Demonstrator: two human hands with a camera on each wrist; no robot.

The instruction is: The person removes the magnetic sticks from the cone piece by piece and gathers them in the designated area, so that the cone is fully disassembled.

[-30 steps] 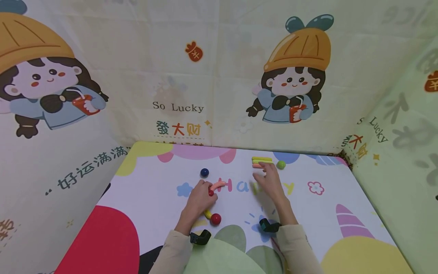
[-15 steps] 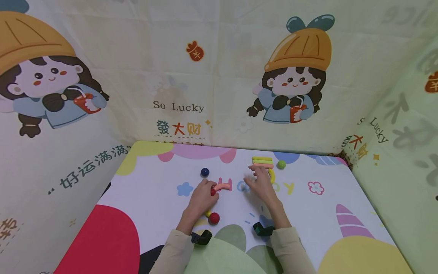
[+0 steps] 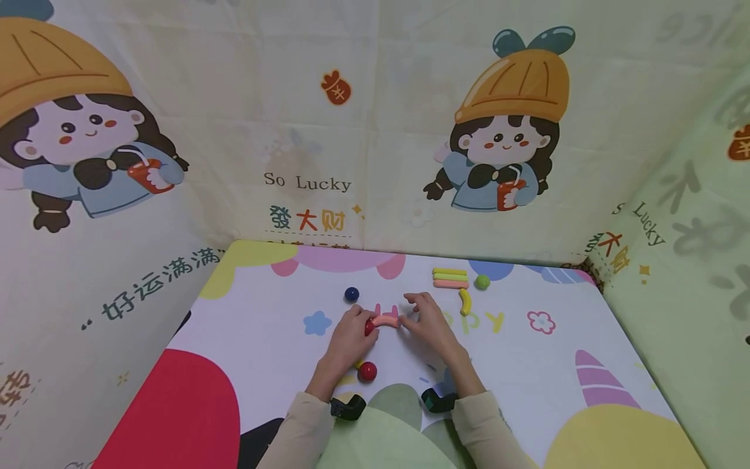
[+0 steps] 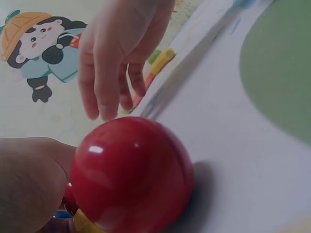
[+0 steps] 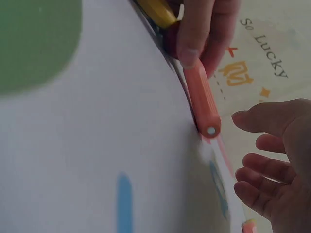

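Note:
My left hand [image 3: 348, 339] pinches a small red ball [image 3: 369, 327] with thumb and fingers. From this ball a coral curved stick [image 3: 387, 320] points right; in the right wrist view a pale round dot marks the free end of the coral stick [image 5: 201, 97]. Another red ball [image 3: 367, 372] lies below my left hand, touching a yellow piece [image 3: 359, 363] mostly hidden by that hand. This ball [image 4: 131, 174] looms large in the left wrist view. My right hand [image 3: 433, 329] hovers beside the coral stick's free end, fingers loosely bent, holding nothing.
A dark blue ball [image 3: 351, 294] sits behind my left hand. Several straight yellow, lime and coral sticks [image 3: 450, 276] lie side by side at the back, near a green ball [image 3: 482, 282]. A yellow curved stick [image 3: 465, 302] is just in front of them.
My right hand has come left and nearer from the straight sticks to the coral curved stick, uncovering the yellow curved one. My left hand has shifted slightly right, the coral stick swinging with it.

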